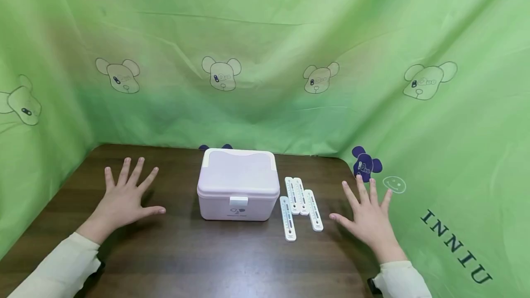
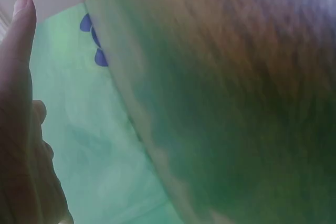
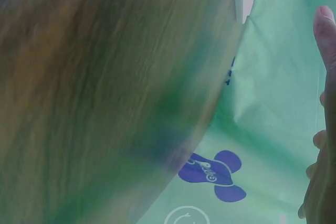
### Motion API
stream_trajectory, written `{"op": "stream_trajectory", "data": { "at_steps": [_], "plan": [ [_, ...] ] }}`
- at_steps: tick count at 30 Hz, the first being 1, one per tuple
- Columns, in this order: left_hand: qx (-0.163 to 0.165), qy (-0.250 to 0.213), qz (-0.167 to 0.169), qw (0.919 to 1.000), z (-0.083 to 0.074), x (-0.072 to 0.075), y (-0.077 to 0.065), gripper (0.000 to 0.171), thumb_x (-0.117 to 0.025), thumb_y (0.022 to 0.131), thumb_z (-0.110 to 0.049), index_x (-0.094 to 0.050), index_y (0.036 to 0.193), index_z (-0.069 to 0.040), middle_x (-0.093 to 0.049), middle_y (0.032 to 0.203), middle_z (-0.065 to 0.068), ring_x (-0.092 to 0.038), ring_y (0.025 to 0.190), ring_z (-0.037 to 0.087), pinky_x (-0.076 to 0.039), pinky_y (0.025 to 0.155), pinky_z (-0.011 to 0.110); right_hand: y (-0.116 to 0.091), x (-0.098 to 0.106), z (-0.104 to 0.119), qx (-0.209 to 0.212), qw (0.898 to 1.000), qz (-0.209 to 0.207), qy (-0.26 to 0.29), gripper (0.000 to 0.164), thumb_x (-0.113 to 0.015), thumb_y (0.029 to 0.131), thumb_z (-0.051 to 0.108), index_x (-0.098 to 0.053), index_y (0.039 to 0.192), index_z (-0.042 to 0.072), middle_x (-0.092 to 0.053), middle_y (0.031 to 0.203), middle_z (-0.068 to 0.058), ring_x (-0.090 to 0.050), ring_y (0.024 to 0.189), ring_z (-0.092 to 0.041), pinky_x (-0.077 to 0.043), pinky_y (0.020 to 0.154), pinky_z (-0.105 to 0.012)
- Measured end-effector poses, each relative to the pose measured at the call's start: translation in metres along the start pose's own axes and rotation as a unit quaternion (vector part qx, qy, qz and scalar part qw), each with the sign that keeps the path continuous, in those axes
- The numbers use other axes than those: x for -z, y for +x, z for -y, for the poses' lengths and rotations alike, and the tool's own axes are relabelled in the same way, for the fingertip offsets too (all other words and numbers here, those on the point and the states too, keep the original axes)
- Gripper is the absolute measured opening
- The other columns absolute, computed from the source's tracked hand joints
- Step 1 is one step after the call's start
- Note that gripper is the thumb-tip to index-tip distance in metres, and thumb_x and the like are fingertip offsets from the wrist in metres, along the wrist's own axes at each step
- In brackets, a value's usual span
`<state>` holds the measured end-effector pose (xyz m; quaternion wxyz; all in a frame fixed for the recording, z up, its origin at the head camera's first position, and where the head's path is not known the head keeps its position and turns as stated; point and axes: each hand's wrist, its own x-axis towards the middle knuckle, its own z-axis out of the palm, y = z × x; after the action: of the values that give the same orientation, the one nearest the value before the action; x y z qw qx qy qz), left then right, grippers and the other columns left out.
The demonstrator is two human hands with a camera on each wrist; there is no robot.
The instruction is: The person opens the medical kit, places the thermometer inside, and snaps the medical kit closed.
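Observation:
My left hand (image 1: 125, 203) is spread with straight fingers over the left side of the table, holding nothing. On the right, my right hand (image 1: 370, 220) has its fingers fanned out near the table's right edge, and it is bare too. Between them stands a pale lilac lidded box (image 1: 239, 174) with its lid down and a white latch (image 1: 238, 201) on the front. Several white thermometers (image 1: 287, 219) lie flat beside the box, nearer to the right hand. In the left wrist view the left hand (image 2: 23, 129) shows at the left edge; the right hand (image 3: 323, 129) lines the right wrist view's edge.
The dark wooden table (image 1: 174, 256) has rounded far corners. A green cloth (image 1: 265, 36) printed with bear heads hangs behind it and along both sides, close to the right hand.

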<state>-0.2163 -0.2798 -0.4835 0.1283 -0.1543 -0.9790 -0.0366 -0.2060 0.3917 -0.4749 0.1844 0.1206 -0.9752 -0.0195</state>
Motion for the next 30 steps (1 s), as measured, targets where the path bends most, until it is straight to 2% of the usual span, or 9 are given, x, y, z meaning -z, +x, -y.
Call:
{"op": "stream_trajectory", "data": {
  "at_steps": [4, 8, 16, 20, 25, 30],
  "plan": [
    [0.001, -0.008, 0.001, 1.0, -0.005, 0.0, 0.002, 0.116, -0.058, 0.08, -0.087, -0.009, 0.167, -0.027, 0.011, 0.171, 0.019, 0.025, 0.152, 0.042, 0.024, 0.108, 0.075, 0.0, 0.001, 0.003, -0.013, 1.0, -0.005, 0.003, 0.109, -0.063, 0.083, 0.079, -0.015, 0.166, 0.026, 0.007, 0.172, -0.011, 0.017, 0.154, -0.043, 0.027, 0.109, -0.069],
    [0.014, -0.024, 0.015, 0.9995, -0.009, 0.002, 0.003, 0.117, -0.059, 0.08, -0.085, -0.009, 0.167, -0.025, 0.012, 0.17, 0.02, 0.025, 0.152, 0.044, 0.023, 0.107, 0.077, 0.001, 0.002, 0.012, -0.025, 1.0, 0.0, 0.01, 0.11, -0.062, 0.084, 0.078, -0.011, 0.167, 0.026, 0.008, 0.172, -0.012, 0.017, 0.154, -0.042, 0.025, 0.11, -0.069],
    [0.039, -0.099, 0.037, 0.9936, -0.024, 0.006, 0.009, 0.119, -0.067, 0.083, -0.076, -0.002, 0.167, -0.023, 0.015, 0.17, 0.019, 0.023, 0.152, 0.046, 0.025, 0.107, 0.075, 0.001, 0.006, 0.034, -0.05, 0.997, -0.01, 0.064, 0.112, -0.067, 0.085, 0.073, -0.012, 0.167, 0.02, 0.002, 0.172, -0.017, 0.013, 0.156, -0.042, 0.02, 0.112, -0.073],
    [0.041, -0.126, 0.039, 0.9904, -0.032, 0.005, 0.011, 0.12, -0.069, 0.082, -0.074, -0.002, 0.167, -0.021, 0.012, 0.171, 0.019, 0.019, 0.153, 0.046, 0.015, 0.108, 0.08, 0.0, 0.007, 0.044, -0.054, 0.995, -0.022, 0.085, 0.11, -0.069, 0.085, 0.069, -0.016, 0.166, 0.017, -0.006, 0.171, -0.019, 0.005, 0.157, -0.044, 0.012, 0.113, -0.077],
    [0.044, -0.167, 0.04, 0.9841, -0.042, 0.004, 0.014, 0.123, -0.074, 0.081, -0.07, -0.001, 0.167, -0.019, 0.006, 0.171, 0.019, 0.011, 0.155, 0.047, 0.003, 0.11, 0.083, 0.0, 0.008, 0.056, -0.061, 0.991, -0.034, 0.112, 0.111, -0.072, 0.084, 0.067, -0.016, 0.166, 0.018, -0.01, 0.171, -0.02, -0.003, 0.156, -0.046, 0.007, 0.115, -0.077],
    [0.045, -0.23, 0.034, 0.9715, -0.053, 0.001, 0.016, 0.124, -0.078, 0.082, -0.063, 0.001, 0.167, -0.018, -0.002, 0.172, 0.02, 0.002, 0.156, 0.047, -0.004, 0.112, 0.082, -0.003, 0.008, 0.069, -0.074, 0.987, -0.042, 0.139, 0.112, -0.075, 0.082, 0.065, -0.02, 0.165, 0.015, -0.014, 0.17, -0.02, -0.009, 0.155, -0.046, 0.002, 0.117, -0.075]
  ]
}}
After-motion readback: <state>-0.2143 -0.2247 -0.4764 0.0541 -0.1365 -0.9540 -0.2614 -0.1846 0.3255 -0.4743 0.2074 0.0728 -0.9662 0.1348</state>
